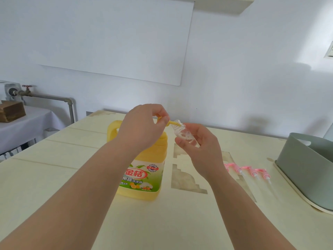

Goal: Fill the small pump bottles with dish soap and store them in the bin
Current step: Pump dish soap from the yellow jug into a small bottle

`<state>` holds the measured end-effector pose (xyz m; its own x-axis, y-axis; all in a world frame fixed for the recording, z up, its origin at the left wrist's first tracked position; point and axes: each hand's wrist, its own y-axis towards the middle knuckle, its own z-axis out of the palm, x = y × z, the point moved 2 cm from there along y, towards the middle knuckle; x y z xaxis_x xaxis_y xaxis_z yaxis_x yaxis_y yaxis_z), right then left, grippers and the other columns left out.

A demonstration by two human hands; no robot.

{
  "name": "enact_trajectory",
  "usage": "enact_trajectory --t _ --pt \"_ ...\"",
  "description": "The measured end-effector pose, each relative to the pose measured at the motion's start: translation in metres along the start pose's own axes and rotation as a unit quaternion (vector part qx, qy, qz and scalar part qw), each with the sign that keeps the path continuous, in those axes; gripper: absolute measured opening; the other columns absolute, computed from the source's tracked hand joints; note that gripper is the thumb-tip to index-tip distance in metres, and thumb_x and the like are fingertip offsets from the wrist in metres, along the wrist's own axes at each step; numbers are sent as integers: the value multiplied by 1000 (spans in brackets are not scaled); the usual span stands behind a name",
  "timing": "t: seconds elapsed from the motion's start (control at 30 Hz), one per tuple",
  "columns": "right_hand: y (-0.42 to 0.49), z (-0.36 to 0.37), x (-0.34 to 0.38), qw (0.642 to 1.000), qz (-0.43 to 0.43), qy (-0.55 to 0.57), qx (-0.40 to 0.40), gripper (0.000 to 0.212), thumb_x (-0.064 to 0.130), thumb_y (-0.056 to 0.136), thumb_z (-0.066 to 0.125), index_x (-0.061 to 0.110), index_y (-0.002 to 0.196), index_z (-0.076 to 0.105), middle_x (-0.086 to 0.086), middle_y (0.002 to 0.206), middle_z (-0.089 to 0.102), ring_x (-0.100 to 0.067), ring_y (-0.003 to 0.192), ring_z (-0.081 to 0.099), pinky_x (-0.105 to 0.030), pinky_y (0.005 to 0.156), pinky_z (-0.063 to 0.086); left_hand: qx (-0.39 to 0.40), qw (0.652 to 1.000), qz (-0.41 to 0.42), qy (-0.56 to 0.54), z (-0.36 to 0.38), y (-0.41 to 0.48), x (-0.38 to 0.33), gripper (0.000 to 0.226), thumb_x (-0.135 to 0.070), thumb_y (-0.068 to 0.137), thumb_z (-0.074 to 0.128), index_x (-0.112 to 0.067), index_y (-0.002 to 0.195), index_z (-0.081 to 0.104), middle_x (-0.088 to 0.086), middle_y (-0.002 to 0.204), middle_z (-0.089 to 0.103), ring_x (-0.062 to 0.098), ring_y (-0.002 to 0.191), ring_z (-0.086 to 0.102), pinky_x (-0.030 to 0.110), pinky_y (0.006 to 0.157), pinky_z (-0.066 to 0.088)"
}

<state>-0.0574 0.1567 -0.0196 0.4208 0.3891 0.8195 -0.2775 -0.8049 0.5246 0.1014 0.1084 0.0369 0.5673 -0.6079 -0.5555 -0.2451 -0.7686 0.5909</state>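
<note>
1. While gripping the yellow pump head (172,122) of the dish soap jug (144,175) with the left hand (144,124), fingers curled over its top, holds a small clear bottle (182,132) in the right hand (202,147).
2. Pinches that bottle between thumb and curled fingers: tilted, mouth touching the pump's spout tip, raised above the table (72,177), just right of the jug's neck.
3. At table centre, upright, label toward the near side: the jug.
4. To the right, lying loose on the table: several pink pump tops (252,171), near a grey-green bin (306,168) at the right edge.
5. Far left: a cloth-covered side table (27,127) with a brown box (11,110).
</note>
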Motion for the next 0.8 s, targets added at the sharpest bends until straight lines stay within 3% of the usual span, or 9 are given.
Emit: enact_trajectory --t 0.3,0.37,0.4,0.47,0.53,0.6,0.8 --pt "0 4 -12 1000 -9 22 -9 33 13 77 79 36 96 63 26 87 69 4 85 63 -9 76 46 13 999 -7 28 5 0 6 12 -39 91 55 -33 82 62 -26 78 52 3 91 51 25 73 34" --pt "-1 5 -14 1000 -9 25 -11 34 13 77 79 36 96 63 26 87 69 4 84 63 -11 75 47 6 1000 -9 12 7 -3 9 14 -39 90 55 -33 80 62 -28 78 53 3 92 52 28 82 39" --pt "-1 6 -16 1000 -7 27 -13 35 13 77 79 37 96 63 25 88 69 3 85 64 -12 76 48 -2 1000 -12 -2 10 -5 11 14 -39 90 55 -33 79 62 -28 79 54 3 93 52 32 94 38" --pt "-4 8 -19 999 4 35 -21 34 13 77 79 36 98 64 21 91 71 0 88 66 -17 80 51 -19 1000 -20 -11 16 -11 13 14 -39 91 54 -34 79 60 -26 82 57 3 98 52 38 115 15" --pt "-7 8 -23 998 17 50 -31 33 13 77 79 29 103 66 13 94 72 -4 91 67 -23 84 52 -30 999 -20 4 19 -12 12 13 -39 92 53 -35 81 58 -25 87 57 2 104 51 36 117 -1" --pt "-9 9 -22 998 21 53 -29 34 14 77 79 23 107 66 9 97 72 -7 92 67 -25 86 52 -28 999 -23 6 18 -13 12 13 -39 92 52 -34 83 60 -25 86 55 2 104 50 36 117 -3" --pt "-6 7 -7 999 14 29 -10 34 12 77 79 35 98 63 18 91 69 7 82 62 -7 74 45 -18 999 -43 9 11 -15 8 16 -40 93 51 -31 92 64 -27 80 47 1 93 35 35 116 7"
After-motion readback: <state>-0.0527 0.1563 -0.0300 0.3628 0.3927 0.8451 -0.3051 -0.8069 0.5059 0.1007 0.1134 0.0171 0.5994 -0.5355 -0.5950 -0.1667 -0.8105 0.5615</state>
